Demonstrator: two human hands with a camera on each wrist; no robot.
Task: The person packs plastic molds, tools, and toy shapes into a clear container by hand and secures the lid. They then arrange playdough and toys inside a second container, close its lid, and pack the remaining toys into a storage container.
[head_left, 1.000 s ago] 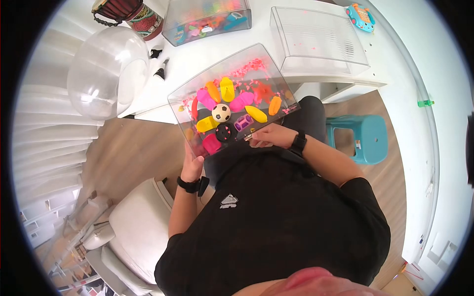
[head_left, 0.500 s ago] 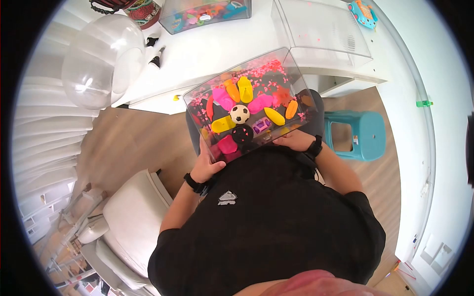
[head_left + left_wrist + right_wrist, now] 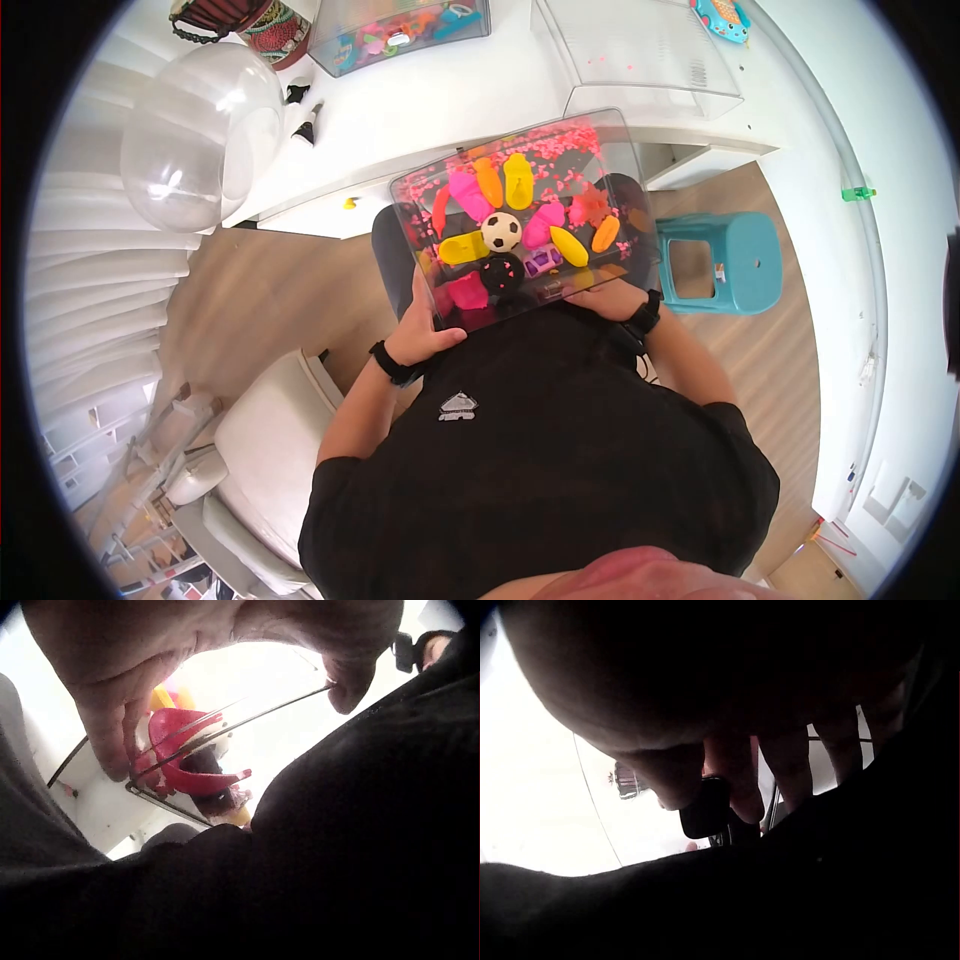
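Note:
A clear plastic box [image 3: 515, 310] is held over the lap, tilted so its inside shows in the head view. At its near left corner my left hand [image 3: 418, 338] grips the wall, thumb along the near edge. My right hand [image 3: 608, 298] holds the near wall towards the right, and in the right wrist view its thumb and forefinger are at a dark tab [image 3: 706, 810]. Inside lie a toy football [image 3: 501, 232], a black wheel-like toy [image 3: 502, 272], a pink toy [image 3: 467, 291], a yellow slipper-shaped toy [image 3: 518, 180], other colourful pieces and scattered pink confetti.
Ahead, the white table [image 3: 420, 115] carries a second toy-filled box [image 3: 400, 45], a clear container [image 3: 650, 80], a drum [image 3: 275, 35] and a toy phone [image 3: 722, 18]. A large clear globe [image 3: 200, 140] stands left. A teal stool [image 3: 750, 265] is right, a pale armchair [image 3: 275, 420] left.
The box has shifted to the right in the head view, with both hands on it. My right hand has moved rightward along the near wall, and the left has followed the corner.

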